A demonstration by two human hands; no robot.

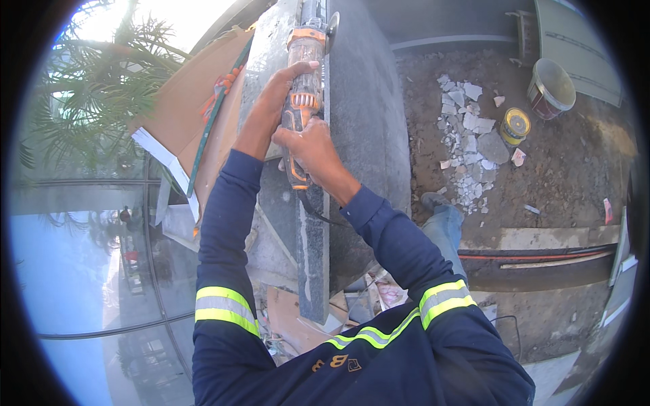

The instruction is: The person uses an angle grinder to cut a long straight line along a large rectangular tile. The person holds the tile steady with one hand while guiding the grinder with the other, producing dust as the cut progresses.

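Note:
A worn orange-and-grey angle grinder (306, 81) lies lengthwise along the top edge of a grey stone slab (313, 271). My left hand (288, 80) is closed round the front part of its body from the left. Farther back, my right hand (315, 154) wraps the rear handle. The round disc (332, 32) shows edge-on at the far end, right of the grinder head, by the slab's edge; I cannot tell whether it touches the stone. From the handle's near end a dark cord (311, 206) curves off to the right under my right forearm.
Left of the slab lean a brown board (186, 101), a green strip (215, 115) and an orange glove (218, 91), beside glass panels (88, 264). On the dirt at right lie broken tile pieces (467, 142), a yellow can (515, 126) and a bucket (552, 88).

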